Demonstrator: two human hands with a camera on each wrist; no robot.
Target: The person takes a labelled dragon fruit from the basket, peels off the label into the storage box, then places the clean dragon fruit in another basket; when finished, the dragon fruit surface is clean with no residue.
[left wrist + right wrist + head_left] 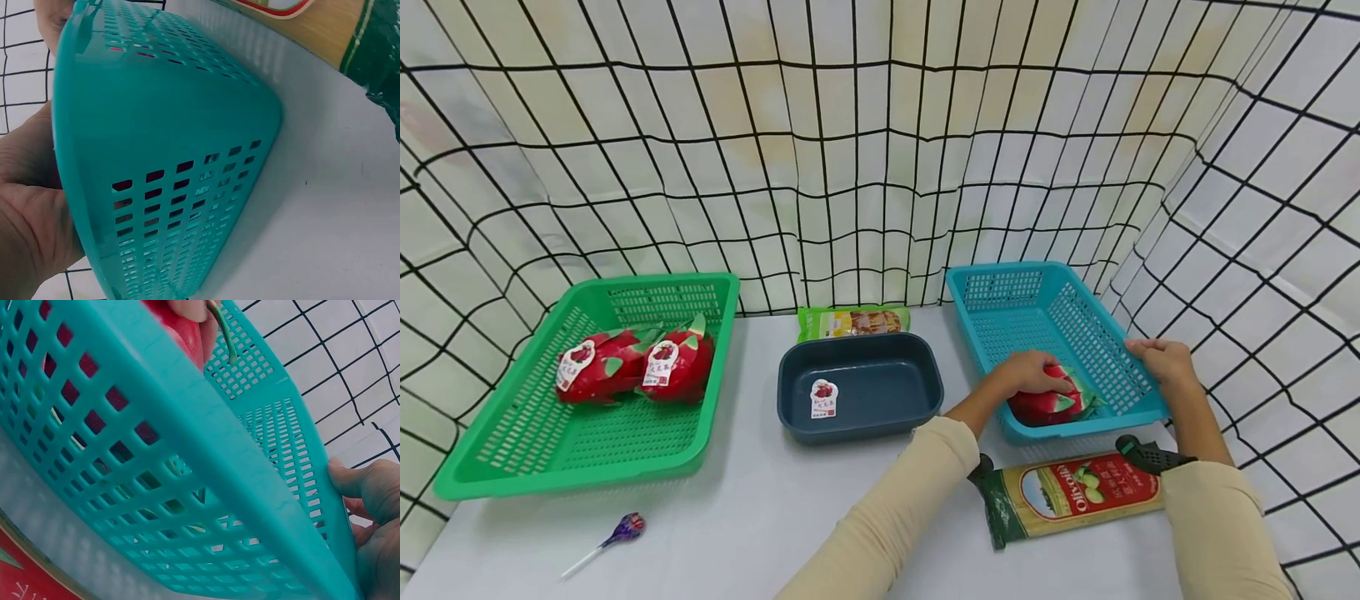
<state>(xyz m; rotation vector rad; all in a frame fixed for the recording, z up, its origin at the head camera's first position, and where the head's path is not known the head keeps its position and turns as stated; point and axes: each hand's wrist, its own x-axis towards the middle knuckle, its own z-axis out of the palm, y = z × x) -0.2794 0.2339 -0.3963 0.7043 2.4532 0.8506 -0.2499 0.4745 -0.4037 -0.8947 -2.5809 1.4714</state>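
Observation:
Inside the blue basket (1011, 321), at its near end, lies a red dragon fruit (1051, 407) with green scales. My left hand (1026, 372) reaches over the near-left rim and grips the fruit from above. In the left wrist view that hand (28, 206) is partly hidden behind the basket wall (156, 119). My right hand (1165, 362) pinches the basket's right rim. The right wrist view shows its thumb and fingers (369, 500) around the edge, while the fruit (181, 328) and fingertips of the other hand appear over the near wall.
A green basket (580, 475) at left holds two labelled dragon fruits (677, 362). Between the baskets stands a dark blue tub (880, 387) with a sticker, a green snack packet (853, 322) behind it. A pasta packet (1075, 496) lies before the blue basket; a lollipop (627, 527) lies front left.

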